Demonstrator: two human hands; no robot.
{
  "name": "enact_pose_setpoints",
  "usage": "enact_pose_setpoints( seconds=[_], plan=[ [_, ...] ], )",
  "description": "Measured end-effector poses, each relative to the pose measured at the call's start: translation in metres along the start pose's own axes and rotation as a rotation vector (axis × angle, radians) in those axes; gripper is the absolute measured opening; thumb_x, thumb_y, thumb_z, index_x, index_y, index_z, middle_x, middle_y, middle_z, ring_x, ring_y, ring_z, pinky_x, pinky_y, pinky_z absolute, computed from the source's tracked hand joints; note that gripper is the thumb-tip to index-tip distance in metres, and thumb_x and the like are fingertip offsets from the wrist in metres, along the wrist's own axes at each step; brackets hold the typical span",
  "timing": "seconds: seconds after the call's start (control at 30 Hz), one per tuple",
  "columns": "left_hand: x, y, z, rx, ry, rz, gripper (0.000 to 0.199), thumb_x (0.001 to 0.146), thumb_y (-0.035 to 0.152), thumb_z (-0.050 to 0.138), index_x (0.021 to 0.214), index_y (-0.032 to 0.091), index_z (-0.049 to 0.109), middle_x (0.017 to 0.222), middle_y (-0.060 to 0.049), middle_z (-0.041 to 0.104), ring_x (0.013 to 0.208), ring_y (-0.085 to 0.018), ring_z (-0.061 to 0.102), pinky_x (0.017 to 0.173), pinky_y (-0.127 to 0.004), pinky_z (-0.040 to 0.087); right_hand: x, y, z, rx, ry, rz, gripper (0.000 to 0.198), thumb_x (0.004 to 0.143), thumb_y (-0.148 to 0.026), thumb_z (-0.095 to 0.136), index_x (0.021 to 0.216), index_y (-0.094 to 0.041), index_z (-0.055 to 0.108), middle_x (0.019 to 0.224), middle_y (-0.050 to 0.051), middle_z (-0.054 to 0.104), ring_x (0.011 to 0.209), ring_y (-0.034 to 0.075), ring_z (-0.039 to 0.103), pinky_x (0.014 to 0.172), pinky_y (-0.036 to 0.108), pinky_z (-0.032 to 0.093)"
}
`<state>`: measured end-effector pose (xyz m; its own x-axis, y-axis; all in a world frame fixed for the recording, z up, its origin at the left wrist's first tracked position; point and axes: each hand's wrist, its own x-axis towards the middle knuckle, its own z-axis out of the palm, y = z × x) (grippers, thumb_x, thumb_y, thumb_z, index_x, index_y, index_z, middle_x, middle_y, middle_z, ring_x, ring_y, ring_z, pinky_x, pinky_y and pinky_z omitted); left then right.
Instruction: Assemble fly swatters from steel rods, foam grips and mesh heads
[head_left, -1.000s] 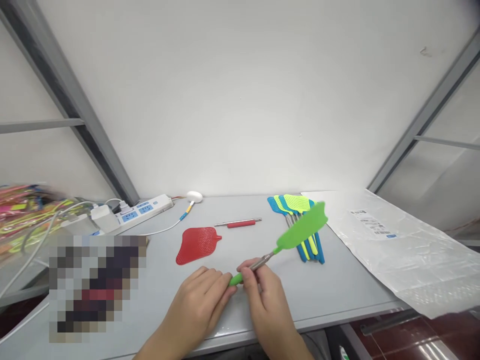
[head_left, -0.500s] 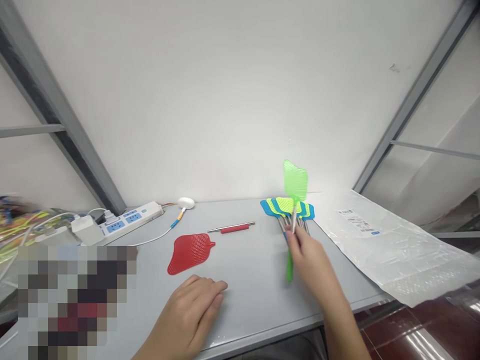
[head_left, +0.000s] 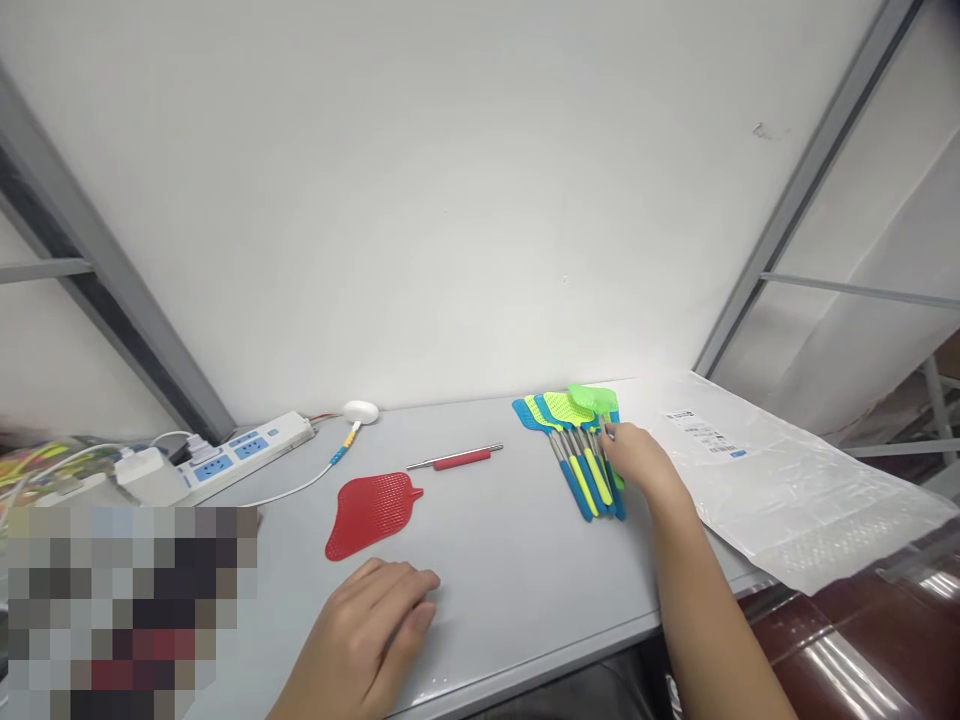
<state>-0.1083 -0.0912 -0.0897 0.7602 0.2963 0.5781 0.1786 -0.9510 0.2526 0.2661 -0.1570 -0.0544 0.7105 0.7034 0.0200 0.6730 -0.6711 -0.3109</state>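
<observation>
My right hand (head_left: pixel 641 462) is closed around the shaft of a bright green fly swatter (head_left: pixel 595 400), at the right end of a fanned row of blue and yellow-green fly swatters (head_left: pixel 564 408). The green head overlaps the row, and my fingers partly hide its shaft. Their metal shafts and coloured grips point toward me. Resting on the table, my left hand (head_left: pixel 371 625) holds nothing, its fingers loosely apart. Just beyond it lies a loose red swatter head (head_left: pixel 375 512). A metal rod with a red grip (head_left: pixel 463 459) lies farther back, apart from that head.
A white plastic mailer bag (head_left: pixel 739 470) covers the table's right end and hangs over its edge. On the left are a power strip (head_left: pixel 259 445) with plugs and a white cabled device (head_left: pixel 361 412). A white wall (head_left: pixel 465 200) stands behind the table.
My right hand has lowered the green fly swatter from upright onto the right side of the row. My left hand stays on the table; the view has shifted slightly.
</observation>
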Motion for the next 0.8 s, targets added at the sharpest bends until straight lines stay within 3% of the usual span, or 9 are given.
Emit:
enact_pose_setpoints(
  seconds=[0.47, 0.8],
  plan=[
    [-0.0015, -0.0032, 0.0030, -0.028, 0.012, 0.004, 0.017, 0.093, 0.017, 0.045, 0.101, 0.021, 0.059, 0.083, -0.004, 0.067, 0.072, -0.017, 0.060, 0.069, -0.030, 0.046, 0.0051, -0.0055, 0.0092, 0.014, -0.019, -0.071, 0.028, 0.091, -0.026, 0.042, 0.095, -0.017, 0.068, 0.094, 0.014, 0.071, 0.088, 0.026, 0.065, 0.067, 0.030, 0.040],
    [-0.0041, -0.0038, 0.0030, -0.057, 0.009, -0.002, 0.017, 0.093, 0.015, 0.045, 0.104, 0.021, 0.058, 0.085, -0.003, 0.066, 0.075, -0.016, 0.058, 0.070, -0.030, 0.044, 0.0015, -0.0007, 0.0071, 0.076, -0.024, -0.083, 0.035, 0.090, -0.027, 0.045, 0.115, -0.015, 0.066, 0.108, 0.014, 0.070, 0.098, 0.025, 0.064, 0.074, 0.029, 0.042]
  ],
)
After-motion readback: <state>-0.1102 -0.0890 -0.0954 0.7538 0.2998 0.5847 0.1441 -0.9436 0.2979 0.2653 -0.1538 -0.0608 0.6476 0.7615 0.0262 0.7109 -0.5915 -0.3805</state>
